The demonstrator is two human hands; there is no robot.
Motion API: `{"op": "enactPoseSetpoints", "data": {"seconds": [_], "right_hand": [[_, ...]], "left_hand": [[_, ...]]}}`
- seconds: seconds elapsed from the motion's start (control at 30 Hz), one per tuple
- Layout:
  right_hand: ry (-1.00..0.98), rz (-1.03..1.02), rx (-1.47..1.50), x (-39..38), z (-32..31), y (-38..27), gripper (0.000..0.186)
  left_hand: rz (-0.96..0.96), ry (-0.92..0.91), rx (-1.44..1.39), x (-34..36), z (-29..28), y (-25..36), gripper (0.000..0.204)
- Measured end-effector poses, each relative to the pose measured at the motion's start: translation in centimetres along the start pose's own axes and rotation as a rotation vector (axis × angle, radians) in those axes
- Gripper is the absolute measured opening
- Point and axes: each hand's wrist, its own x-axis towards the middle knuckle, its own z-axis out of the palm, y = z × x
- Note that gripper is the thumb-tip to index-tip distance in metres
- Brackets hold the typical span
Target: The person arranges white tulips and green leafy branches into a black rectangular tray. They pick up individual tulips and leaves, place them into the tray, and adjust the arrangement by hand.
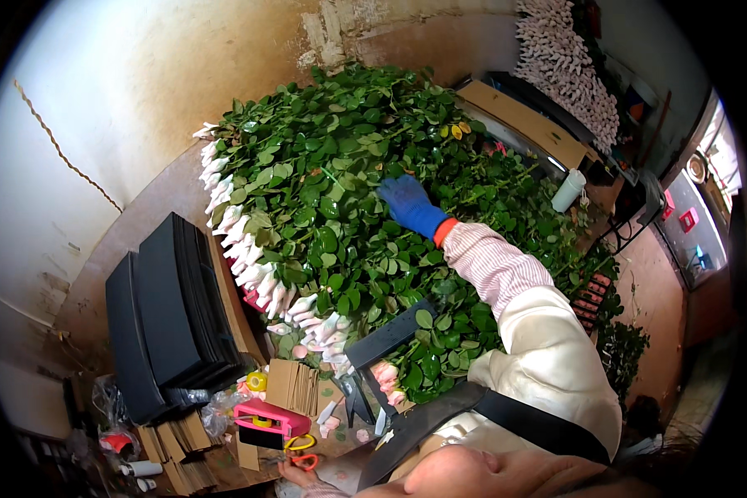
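My right hand (pixel 411 205), in a blue glove with an orange cuff, reaches into a large heap of leafy green rose stems (pixel 340 141). Its fingertips sink among the leaves, so whether they grip a stem cannot be told. Along the heap's left side, the flower heads are wrapped in white sleeves (pixel 245 249). My bare left hand (pixel 297 474) is low in the picture, fingers curled at the orange-handled scissors (pixel 305 461). A yellow loop (pixel 300 442) shows just above them. Pink roses (pixel 388 378) lie beside a dark grey bar (pixel 390 334) near my body.
Black flat boards (pixel 170 299) stand stacked at left. Close by are cardboard pieces (pixel 292 387), a pink tape dispenser (pixel 271 421) and a yellow tape roll (pixel 257 381). A cardboard box (pixel 523 124), a pale bottle (pixel 568 191) and more sleeved flowers (pixel 564 75) are at far right.
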Motion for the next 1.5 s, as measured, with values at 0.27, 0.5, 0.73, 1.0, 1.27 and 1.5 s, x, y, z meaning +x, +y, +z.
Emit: {"op": "enactPoseSetpoints", "data": {"seconds": [0.27, 0.5, 0.73, 1.0, 1.27, 1.5], "right_hand": [[0.260, -0.079, 0.068, 4.9, -5.8, 0.0, 0.033], [0.393, -0.045, -0.220, 11.9, -0.5, 1.2, 0.027], [0.337, -0.254, 0.120, 6.9, -1.8, 2.3, 0.031], [0.623, -0.734, 0.137, -8.5, -15.7, -5.4, 0.036], [-0.140, -0.605, 0.378, -25.3, -13.7, 1.4, 0.039], [-0.262, -0.366, 0.286, -34.6, -7.3, 5.7, 0.025]], "left_hand": [[0.435, 0.081, 1.006, 6.4, 0.8, 2.3, 0.043], [0.677, 0.119, 1.180, -0.2, 5.8, 0.7, 0.053], [1.217, 0.078, 1.030, -14.7, 8.4, 5.5, 0.035], [0.464, -0.698, 0.450, -20.4, 20.0, 8.0, 0.063], [0.275, -1.065, 0.178, -26.6, 21.7, 8.4, 0.060], [-0.014, -1.228, 0.720, -29.1, 20.2, 2.8, 0.031]]}}
